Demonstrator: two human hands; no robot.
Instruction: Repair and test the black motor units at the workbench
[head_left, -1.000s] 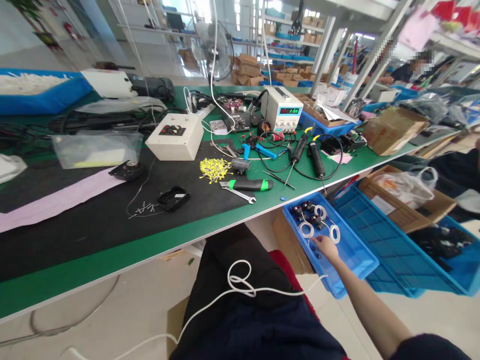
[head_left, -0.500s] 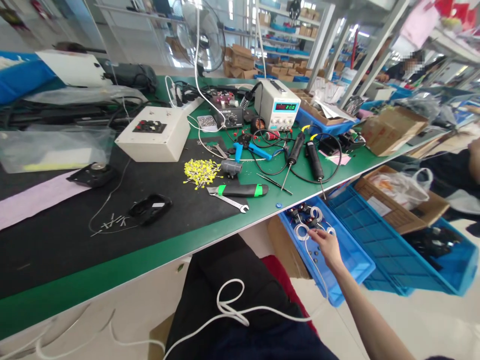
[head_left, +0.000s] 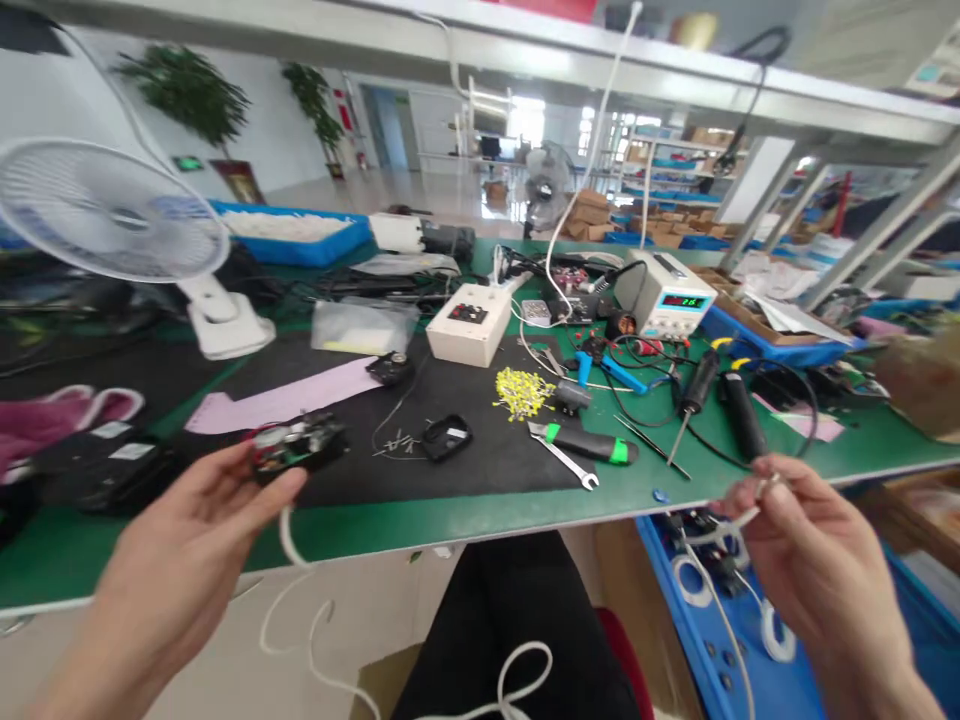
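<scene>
My left hand is closed on a small black housing with an exposed circuit board, above the bench's left part. A white cable hangs down from beneath it and loops over my lap. My right hand pinches a white cable end between thumb and fingers, over the bench's front edge at the right; that end is blurred. Below it stands a blue bin with coiled white cables and black parts. A black cover shell lies on the dark mat between my hands.
On the bench lie yellow-headed parts, a utility knife, a wrench and a soldering iron. A cream box and a power supply stand behind. A white fan stands at the left.
The view has swung left. My left hand has come into sight holding the black housing. My right hand has risen from the blue bin with a cable end in its fingers.
</scene>
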